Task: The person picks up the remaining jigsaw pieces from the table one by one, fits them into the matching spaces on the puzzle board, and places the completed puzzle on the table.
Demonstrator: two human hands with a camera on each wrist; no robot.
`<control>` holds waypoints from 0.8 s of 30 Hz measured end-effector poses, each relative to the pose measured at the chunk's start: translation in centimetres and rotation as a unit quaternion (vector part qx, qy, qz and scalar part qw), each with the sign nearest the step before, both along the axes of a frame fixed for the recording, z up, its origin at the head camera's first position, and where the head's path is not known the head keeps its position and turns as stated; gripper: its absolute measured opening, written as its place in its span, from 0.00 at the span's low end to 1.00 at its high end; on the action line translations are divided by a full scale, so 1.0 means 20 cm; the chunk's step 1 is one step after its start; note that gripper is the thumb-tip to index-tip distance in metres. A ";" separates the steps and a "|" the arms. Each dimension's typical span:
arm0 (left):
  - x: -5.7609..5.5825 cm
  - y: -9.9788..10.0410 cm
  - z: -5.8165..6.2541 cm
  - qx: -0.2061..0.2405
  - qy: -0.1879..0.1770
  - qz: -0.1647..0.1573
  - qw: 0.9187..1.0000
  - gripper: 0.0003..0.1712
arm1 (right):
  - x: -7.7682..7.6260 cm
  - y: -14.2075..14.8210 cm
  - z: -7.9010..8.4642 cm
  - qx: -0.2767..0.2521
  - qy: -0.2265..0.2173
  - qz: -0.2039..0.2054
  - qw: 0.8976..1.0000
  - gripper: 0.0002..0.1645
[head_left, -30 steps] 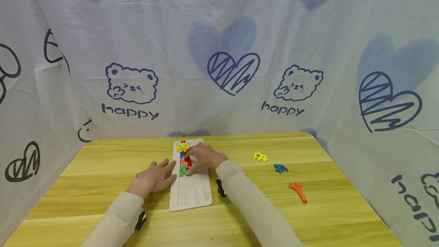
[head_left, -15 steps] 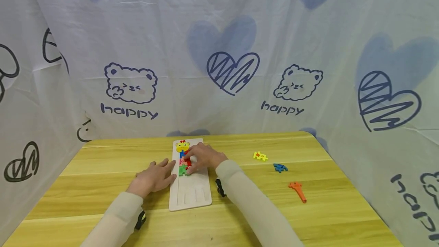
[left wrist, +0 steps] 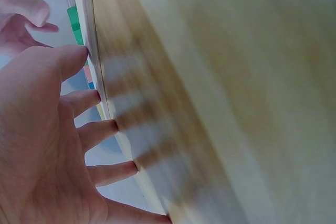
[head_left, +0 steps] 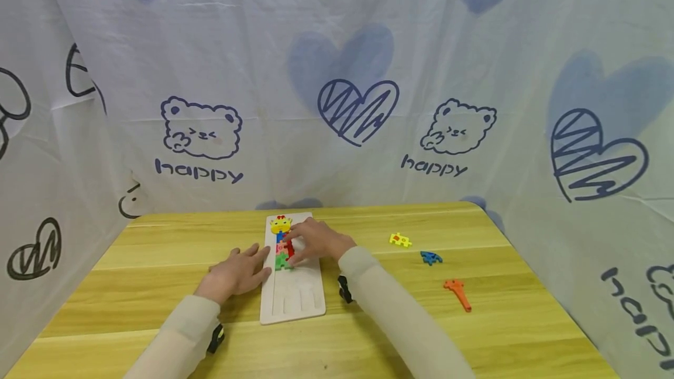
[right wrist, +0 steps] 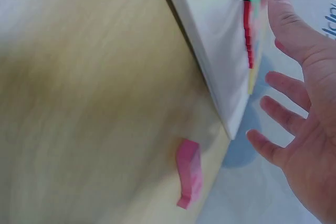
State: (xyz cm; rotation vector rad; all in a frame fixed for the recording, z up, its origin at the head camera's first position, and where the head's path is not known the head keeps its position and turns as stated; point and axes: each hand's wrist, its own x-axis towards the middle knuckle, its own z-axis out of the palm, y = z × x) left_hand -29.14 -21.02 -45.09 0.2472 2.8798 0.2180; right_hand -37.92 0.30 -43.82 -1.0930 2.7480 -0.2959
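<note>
My L fingers (left wrist: 100,134) are spread, tips against the L edge of the white puzzle board (head_left: 298,300), steadying nothing but that rim. My R fingers (right wrist: 289,90) are spread too, thumb & index apart over the board; can't tell if any tip touches a pc. Btwn/just under R thumb & index: red pc (head_left: 290,250). Just L of it, nr those tips, a column: blue pc (head_left: 280,237), pink pc (head_left: 281,248), green pc (head_left: 282,262) closest to R thumb. Yellow giraffe head (head_left: 281,225) is on the board too, just beyond R index. Bare slots on my side of R thumb.

Loose on the desk (head_left: 158,262), all R of my R fingers, well apart: yellow pc (head_left: 401,240), blue loose pc (head_left: 431,258), orange pc (head_left: 457,295) nearest me. R wrist cam also shows a rose pc (right wrist: 189,174) on the desk, off the board's edge, nr my R fingers.
</note>
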 end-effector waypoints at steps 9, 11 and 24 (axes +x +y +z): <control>0.00 0.00 -0.01 -0.002 -0.002 0.004 1.000 0.37 | 0.06 0.16 0.06 -0.033 0.004 0.009 0.999 0.32; 0.00 0.00 -0.01 -0.001 -0.002 0.004 1.000 0.37 | 0.08 0.21 0.08 -0.037 -0.002 -0.001 0.999 0.31; 0.00 0.00 -0.01 0.006 -0.002 0.005 1.000 0.37 | 0.09 0.45 0.11 -0.053 0.030 0.011 0.998 0.31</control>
